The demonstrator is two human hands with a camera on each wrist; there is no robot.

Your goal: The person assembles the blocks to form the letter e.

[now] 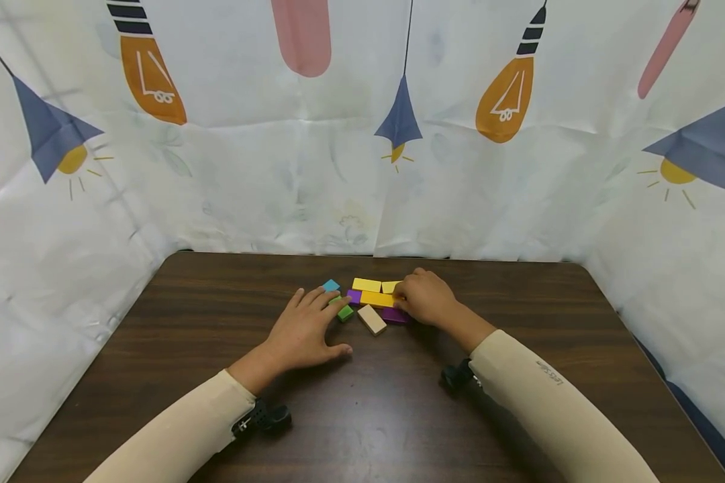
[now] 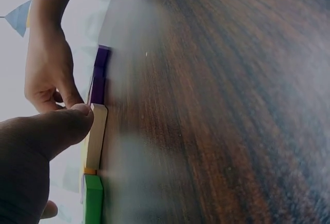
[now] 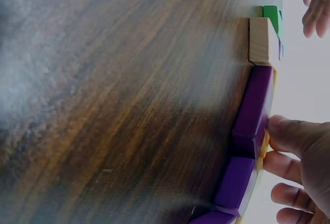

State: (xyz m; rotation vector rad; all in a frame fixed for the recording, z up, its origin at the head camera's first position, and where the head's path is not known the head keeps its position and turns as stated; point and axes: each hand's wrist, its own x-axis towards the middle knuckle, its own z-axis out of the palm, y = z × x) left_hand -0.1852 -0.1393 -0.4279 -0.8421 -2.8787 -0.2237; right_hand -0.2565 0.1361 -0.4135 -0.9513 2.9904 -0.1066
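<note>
Flat coloured blocks lie in a cluster toward the far side of the table. My right hand [image 1: 425, 296] pinches the right end of an orange block [image 1: 377, 300] between thumb and index finger. Two purple blocks [image 3: 252, 105] lie right by those fingertips in the right wrist view. Fingers spread, my left hand [image 1: 302, 330] reaches over the cluster's left side. It partly covers a green block [image 1: 346, 313] and comes close to a blue block [image 1: 331, 286]. Between the hands rests a plain wooden block [image 1: 371, 320], set at an angle.
Yellow blocks [image 1: 367, 285] line the back of the cluster, with a small purple block [image 1: 354, 296] to the left of the orange one. The brown table [image 1: 362, 416] ends at a printed curtain [image 1: 248, 181] behind. Dark wrist cameras [image 1: 457, 374] hang below both sleeves.
</note>
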